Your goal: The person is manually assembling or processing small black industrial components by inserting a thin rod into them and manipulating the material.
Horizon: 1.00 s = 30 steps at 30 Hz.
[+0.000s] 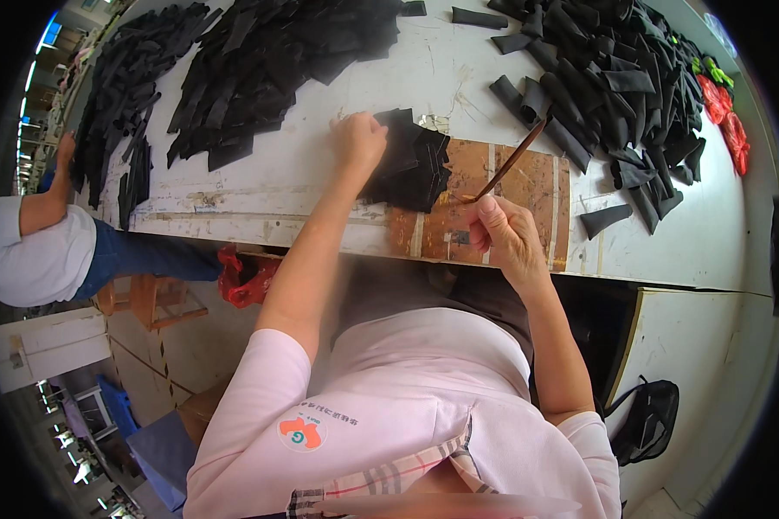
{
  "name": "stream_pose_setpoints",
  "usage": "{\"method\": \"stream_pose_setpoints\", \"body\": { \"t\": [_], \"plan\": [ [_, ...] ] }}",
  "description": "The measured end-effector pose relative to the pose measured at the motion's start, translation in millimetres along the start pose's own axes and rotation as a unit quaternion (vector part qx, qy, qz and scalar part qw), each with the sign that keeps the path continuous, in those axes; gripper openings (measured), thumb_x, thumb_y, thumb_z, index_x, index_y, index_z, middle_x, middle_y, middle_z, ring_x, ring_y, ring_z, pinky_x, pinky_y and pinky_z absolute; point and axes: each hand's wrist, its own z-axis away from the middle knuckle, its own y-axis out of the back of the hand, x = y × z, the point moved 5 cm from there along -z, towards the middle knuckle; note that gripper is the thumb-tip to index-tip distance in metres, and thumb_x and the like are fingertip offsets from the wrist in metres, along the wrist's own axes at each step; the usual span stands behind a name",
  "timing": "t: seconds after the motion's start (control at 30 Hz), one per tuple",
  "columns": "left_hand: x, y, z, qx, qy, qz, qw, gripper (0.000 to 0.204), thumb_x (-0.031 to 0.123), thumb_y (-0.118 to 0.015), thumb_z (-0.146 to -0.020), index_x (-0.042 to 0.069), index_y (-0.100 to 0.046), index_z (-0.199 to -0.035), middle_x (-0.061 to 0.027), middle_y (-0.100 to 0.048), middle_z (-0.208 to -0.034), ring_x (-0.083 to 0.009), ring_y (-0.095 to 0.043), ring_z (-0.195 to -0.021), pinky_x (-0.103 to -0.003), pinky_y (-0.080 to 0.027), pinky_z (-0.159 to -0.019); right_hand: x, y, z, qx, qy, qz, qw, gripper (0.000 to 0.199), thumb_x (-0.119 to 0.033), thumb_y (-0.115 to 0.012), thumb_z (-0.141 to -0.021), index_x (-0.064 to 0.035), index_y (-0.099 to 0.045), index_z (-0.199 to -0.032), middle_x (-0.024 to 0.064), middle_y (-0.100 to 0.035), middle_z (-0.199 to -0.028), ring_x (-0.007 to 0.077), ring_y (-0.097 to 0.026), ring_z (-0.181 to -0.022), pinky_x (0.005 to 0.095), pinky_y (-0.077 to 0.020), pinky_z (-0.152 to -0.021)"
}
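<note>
**Stick pinched above a brown board**

Clock directions run from the board's middle. The white table (pixel 446 73) bears a heap of flat black pieces (pixel 294 43) at ten and a pile of black tubes (pixel 619 82) at one. The brown board (pixel 528 182) lies along the near edge, probably for easy reach; a black stack (pixel 411 173) overlaps its nine-o'clock end. The left hand (pixel 361 140) curls beside it, grip unclear. The right hand (pixel 509 232) pinches the brown stick (pixel 515 158) low, seemingly leaving its length free, but tubes crowd its one-o'clock tip.

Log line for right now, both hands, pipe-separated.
left hand: curled beside black fabric pieces, contact unclear | right hand: holding thin brown stick | surface: brown board on white table
</note>
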Motion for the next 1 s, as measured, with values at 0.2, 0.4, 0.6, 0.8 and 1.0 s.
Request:
{"method": "stream_pose_setpoints", "body": {
  "t": [0.2,0.4,0.6,0.8,1.0],
  "plan": [
    [4,10,24,0.123,-0.009,-0.018,0.992,0.020,0.023,-0.065,-0.071,0.005,-0.060,-0.066,-0.0093,-0.061,-0.070,-0.0308,-0.052,-0.078,-0.041,-0.042,-0.068,-12,-15,-6,-0.009,0.009,0.070,0.997,0.049,-0.044,-0.042,-0.088,0.0006,-0.054,-0.071,0.0014,-0.045,-0.057,0.0088,-0.042,-0.054,0.0224,-0.0356,-0.049],
    [-9,-1,27,0.023,0.055,0.095,0.994,0.015,0.016,-0.064,-0.069,0.003,-0.058,-0.068,-0.0136,-0.058,-0.076,-0.0318,-0.053,-0.076,-0.041,-0.042,-0.066,-10,-24,-7,-0.018,0.018,0.103,0.994,0.046,-0.040,-0.043,-0.088,0.0011,-0.055,-0.071,0.0039,-0.046,-0.055,0.0107,-0.044,-0.051,0.0247,-0.0374,-0.048],
    [11,41,49,0.117,0.001,0.363,0.924,0.012,0.011,-0.062,-0.073,0.001,-0.054,-0.073,-0.0109,-0.057,-0.071,-0.0268,-0.055,-0.065,-0.036,-0.043,-0.058,-40,-19,-5,0.109,0.170,0.205,0.958,0.031,-0.026,-0.051,-0.085,0.0029,-0.055,-0.073,0.0115,-0.054,-0.059,0.0221,-0.053,-0.052,0.0305,-0.0415,-0.051],
    [8,17,52,0.043,0.039,0.101,0.993,0.034,0.028,-0.067,-0.071,-0.001,-0.054,-0.082,-0.0147,-0.058,-0.074,-0.0303,-0.057,-0.072,-0.037,-0.045,-0.065,-40,-28,-3,0.102,0.157,0.224,0.956,0.028,-0.024,-0.053,-0.084,0.0030,-0.056,-0.076,0.0132,-0.057,-0.066,0.0261,-0.055,-0.055,0.0317,-0.0425,-0.054],
    [-4,4,49,0.025,0.063,0.226,0.972,0.021,0.014,-0.068,-0.069,-0.001,-0.055,-0.073,-0.0068,-0.056,-0.063,-0.0141,-0.052,-0.053,-0.027,-0.042,-0.052,-29,-25,-4,0.059,0.107,0.195,0.973,0.029,-0.025,-0.054,-0.084,0.0028,-0.056,-0.076,0.0123,-0.057,-0.065,0.0219,-0.055,-0.056,0.0298,-0.0433,-0.055]
  ]
}}
